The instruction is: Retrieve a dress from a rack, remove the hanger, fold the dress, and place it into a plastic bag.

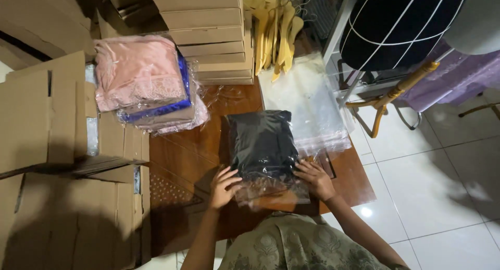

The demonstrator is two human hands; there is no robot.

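Note:
A folded black garment lies inside a clear plastic bag on a low wooden table. My left hand rests on the bag's near left corner, fingers spread over the plastic. My right hand presses the bag's near right corner, at the garment's edge. The bag's open end lies toward me, between my two hands.
A pile of bagged pink and blue garments sits at the table's back left. Empty clear bags lie to the right. Flat cardboard boxes stack behind, open cartons stand left. Wooden hangers and a rack are beyond.

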